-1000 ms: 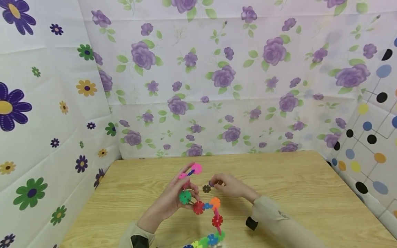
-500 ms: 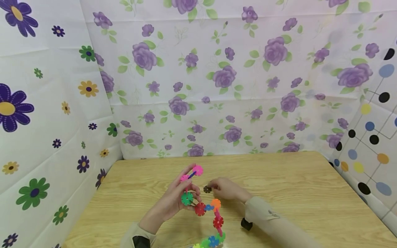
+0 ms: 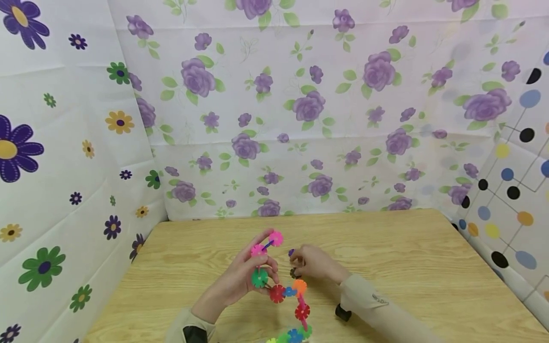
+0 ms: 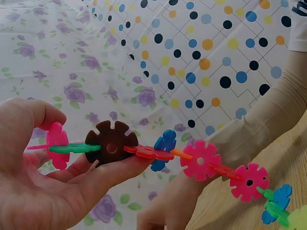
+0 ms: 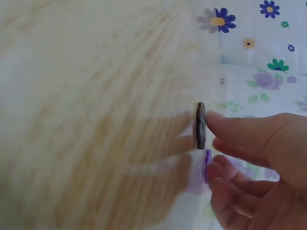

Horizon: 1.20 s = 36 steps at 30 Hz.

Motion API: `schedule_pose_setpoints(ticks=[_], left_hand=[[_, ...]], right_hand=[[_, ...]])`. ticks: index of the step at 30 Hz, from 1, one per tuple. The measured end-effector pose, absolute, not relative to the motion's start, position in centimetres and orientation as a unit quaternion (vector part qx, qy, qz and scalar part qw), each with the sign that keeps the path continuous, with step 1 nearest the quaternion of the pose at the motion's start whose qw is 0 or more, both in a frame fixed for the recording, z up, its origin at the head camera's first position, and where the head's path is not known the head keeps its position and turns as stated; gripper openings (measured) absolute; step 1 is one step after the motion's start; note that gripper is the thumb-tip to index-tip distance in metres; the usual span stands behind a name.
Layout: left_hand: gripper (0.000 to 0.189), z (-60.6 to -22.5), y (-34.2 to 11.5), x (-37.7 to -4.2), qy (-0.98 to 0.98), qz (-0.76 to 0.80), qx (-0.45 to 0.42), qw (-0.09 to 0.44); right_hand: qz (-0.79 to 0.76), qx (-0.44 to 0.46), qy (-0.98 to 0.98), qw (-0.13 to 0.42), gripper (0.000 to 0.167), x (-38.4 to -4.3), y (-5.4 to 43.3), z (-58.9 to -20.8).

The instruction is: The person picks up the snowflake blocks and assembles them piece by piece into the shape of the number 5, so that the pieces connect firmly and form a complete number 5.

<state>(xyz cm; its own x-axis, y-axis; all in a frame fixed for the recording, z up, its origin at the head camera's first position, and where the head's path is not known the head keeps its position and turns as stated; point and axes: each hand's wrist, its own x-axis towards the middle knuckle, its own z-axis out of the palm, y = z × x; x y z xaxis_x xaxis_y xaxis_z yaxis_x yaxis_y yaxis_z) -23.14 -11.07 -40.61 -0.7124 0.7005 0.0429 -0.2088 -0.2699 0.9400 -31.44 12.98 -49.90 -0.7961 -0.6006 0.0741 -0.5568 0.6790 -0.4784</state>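
Observation:
My left hand (image 3: pixel 236 278) holds a colourful chain of interlocking snowflake discs (image 3: pixel 277 294) above the table, with thumb and fingers around its upper part. In the left wrist view, a pink disc (image 4: pixel 58 146) lies at the index fingertip and a brown disc (image 4: pixel 111 148) above the thumb. The chain's lower end runs out of the head view. To the right, my right hand (image 3: pixel 321 264) reaches down to the tabletop. A fingertip touches a loose dark brown disc (image 5: pixel 200 125) lying flat. Beside its other, bent fingers lies a loose purple disc (image 5: pixel 207 166).
The wooden table (image 3: pixel 386 238) reaches back to a floral curtain (image 3: pixel 309 105). Patterned cloths hang at the left (image 3: pixel 64 166) and right sides. A black object (image 3: pixel 342 312) sits under the right sleeve, and a black band (image 3: pixel 195 333) crosses the left one.
My right hand has slid the brown disc a short way toward me and to the right. The purple disc, hidden half a second ago, shows again. The left hand has hardly moved.

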Motion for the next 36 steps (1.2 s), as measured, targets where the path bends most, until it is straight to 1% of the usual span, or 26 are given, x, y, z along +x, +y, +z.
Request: schedule_pose_setpoints(ticks=[2,7,14,19,23,29,36], left_hand=[[0.056,-40.6,-11.0,-23.1,0.527,0.76,0.235,0.3],[0.057,-40.8,-11.0,-23.1,0.517,0.76,0.253,0.301],[0.059,-41.3,-11.0,-23.0,0.497,0.755,0.3,0.303],[0.058,-41.4,-10.8,-22.8,0.495,0.749,0.325,0.297],[0.057,-41.4,-10.8,-22.6,0.503,0.746,0.317,0.3],[0.058,-41.7,-10.7,-22.6,0.496,0.753,0.306,0.304],[0.056,-41.7,-10.8,-22.7,0.503,0.757,0.292,0.298]], right_hand=[[-0.245,-0.308,0.917,0.059,0.023,-31.3,12.9,-49.9],[-0.254,-0.293,0.918,0.083,0.016,-31.1,13.0,-49.9],[-0.258,-0.286,0.918,0.099,0.024,-30.8,13.2,-49.7],[-0.281,-0.296,0.908,0.097,0.025,-30.8,13.5,-50.1],[-0.309,-0.306,0.896,0.09,0.019,-30.8,14.0,-50.1],[-0.342,-0.316,0.882,0.067,0.011,-30.4,14.8,-49.4],[-0.367,-0.322,0.872,0.031,0.013,-29.9,15.7,-48.4]])
